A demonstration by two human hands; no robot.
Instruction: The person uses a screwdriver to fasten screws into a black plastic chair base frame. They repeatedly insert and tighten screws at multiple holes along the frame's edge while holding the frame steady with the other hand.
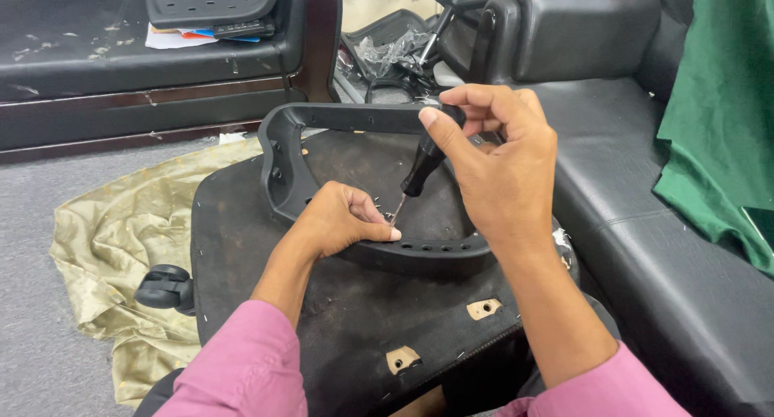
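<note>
My right hand (498, 161) grips the black handle of a screwdriver (422, 165), its metal tip angled down toward the lower bar of a black plastic chair frame (282, 175). My left hand (343, 217) rests on that lower bar beside the tip, fingers curled over the frame's edge, thumb next to a row of small holes (435, 246). The frame lies on the upturned underside of a black chair seat (242, 256), which has two exposed wooden patches with holes (484, 308). Whatever the tip touches is hidden by my left fingers.
A black sofa (645, 224) runs along the right with green cloth (726, 119) draped on it. Another black sofa (81, 54) at the back left holds a perforated chair part (211, 0) and papers. An olive-gold cloth (121, 232) covers grey carpet; a caster wheel (165, 288) sits at left.
</note>
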